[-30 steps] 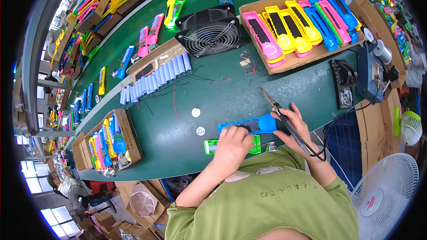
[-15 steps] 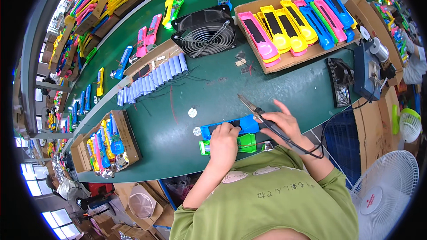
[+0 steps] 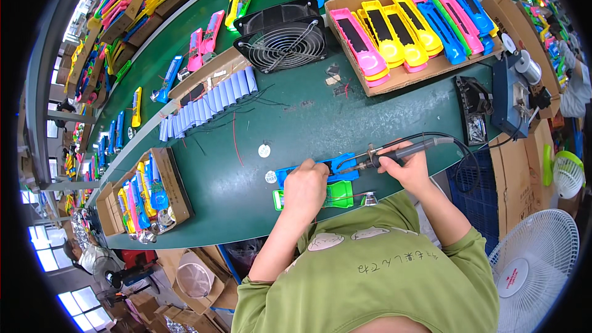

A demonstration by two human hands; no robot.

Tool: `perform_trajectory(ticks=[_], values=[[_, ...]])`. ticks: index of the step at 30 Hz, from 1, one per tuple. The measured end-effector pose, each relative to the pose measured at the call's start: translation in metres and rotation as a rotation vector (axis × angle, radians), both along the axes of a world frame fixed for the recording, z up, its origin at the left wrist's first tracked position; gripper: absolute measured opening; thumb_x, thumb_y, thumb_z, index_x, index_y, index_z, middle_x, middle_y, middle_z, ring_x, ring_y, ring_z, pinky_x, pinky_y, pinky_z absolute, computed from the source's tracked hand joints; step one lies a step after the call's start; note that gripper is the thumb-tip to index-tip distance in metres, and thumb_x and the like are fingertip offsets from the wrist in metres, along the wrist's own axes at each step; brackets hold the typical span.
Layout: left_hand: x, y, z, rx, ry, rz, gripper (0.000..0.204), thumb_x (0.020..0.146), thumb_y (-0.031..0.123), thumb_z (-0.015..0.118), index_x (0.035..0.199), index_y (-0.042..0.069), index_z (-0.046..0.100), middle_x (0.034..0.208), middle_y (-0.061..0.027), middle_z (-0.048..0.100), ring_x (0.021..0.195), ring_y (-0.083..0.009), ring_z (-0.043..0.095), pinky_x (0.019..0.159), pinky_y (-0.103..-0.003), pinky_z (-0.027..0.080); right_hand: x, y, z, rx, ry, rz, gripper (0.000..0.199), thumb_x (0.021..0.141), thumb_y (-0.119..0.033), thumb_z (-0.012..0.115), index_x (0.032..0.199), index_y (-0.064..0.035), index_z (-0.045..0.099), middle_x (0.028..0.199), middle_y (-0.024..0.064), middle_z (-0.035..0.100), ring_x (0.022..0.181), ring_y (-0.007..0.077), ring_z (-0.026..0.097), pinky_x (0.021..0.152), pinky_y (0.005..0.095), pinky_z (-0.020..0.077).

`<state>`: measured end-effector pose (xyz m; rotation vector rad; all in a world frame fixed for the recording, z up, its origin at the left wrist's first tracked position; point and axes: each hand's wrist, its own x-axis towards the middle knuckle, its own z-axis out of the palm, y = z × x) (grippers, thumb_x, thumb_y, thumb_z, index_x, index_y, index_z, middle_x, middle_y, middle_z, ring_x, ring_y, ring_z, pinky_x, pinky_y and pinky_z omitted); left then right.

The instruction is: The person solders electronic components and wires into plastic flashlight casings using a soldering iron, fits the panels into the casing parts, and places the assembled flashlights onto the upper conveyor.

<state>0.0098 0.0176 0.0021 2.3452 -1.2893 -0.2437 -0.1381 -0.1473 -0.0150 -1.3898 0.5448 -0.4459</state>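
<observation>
My right hand [image 3: 404,166] grips a soldering iron [image 3: 402,153] with a black cable. Its tip points left, down over the right end of a blue plastic casing [image 3: 345,161] on the green table. My left hand [image 3: 306,186] is closed, fingertips pressed together at the casing's middle; whatever they pinch is hidden. Just nearer to me lies a green plastic casing [image 3: 340,195], holding thin wires and partly covered by my left hand. A small silvery cup-shaped part [image 3: 369,199] sits by its right end.
A black fan [image 3: 280,40] stands beyond my hands. Left of it is a row of lilac cylindrical cells [image 3: 209,103] with wires. A carton tray [image 3: 394,80] of colourful casings stands far right, near a blue soldering station [image 3: 509,102]. Another box [image 3: 179,188] of casings is at left.
The soldering iron has swung from pointing up and away to lying over the blue casing's right end. My right hand has shifted slightly right; my left has stayed nearly in place, fingers curled tighter.
</observation>
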Motion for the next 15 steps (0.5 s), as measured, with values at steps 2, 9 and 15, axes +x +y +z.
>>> perform_trajectory(ticks=[2, 9, 15], values=[[0.000, -0.001, 0.000, 0.003, -0.010, 0.001, 0.004, 0.068, 0.003, 0.063, 0.070, 0.007, 0.063, 0.069, -0.0103, 0.057, 0.060, -0.0284, 0.058, 0.054, -0.036, 0.047, 0.002, 0.001, -0.002, 0.072, 0.006, -0.020, 0.015, 0.075, -0.001, 0.065, 0.088, 0.0053, 0.059, 0.078, 0.0095, 0.062, 0.065, 0.0141, 0.063, 0.058, 0.0243, 0.0512], [0.000, -0.004, 0.002, 0.036, -0.029, 0.006, 0.002, 0.069, 0.005, 0.062, 0.069, 0.007, 0.063, 0.068, -0.0104, 0.056, 0.060, -0.0288, 0.059, 0.054, -0.037, 0.047, 0.006, 0.005, -0.011, 0.091, 0.003, -0.024, 0.014, 0.075, 0.000, 0.066, 0.086, 0.0051, 0.059, 0.078, 0.0094, 0.062, 0.065, 0.0140, 0.063, 0.058, 0.0245, 0.0513], [0.000, -0.005, 0.003, 0.069, -0.032, 0.004, 0.002, 0.069, 0.005, 0.063, 0.069, 0.007, 0.063, 0.069, -0.0104, 0.056, 0.060, -0.0289, 0.059, 0.055, -0.037, 0.047, 0.004, 0.006, -0.009, 0.103, 0.013, -0.035, 0.014, 0.075, -0.001, 0.066, 0.087, 0.0054, 0.059, 0.077, 0.0091, 0.062, 0.065, 0.0138, 0.063, 0.058, 0.0249, 0.0513]])
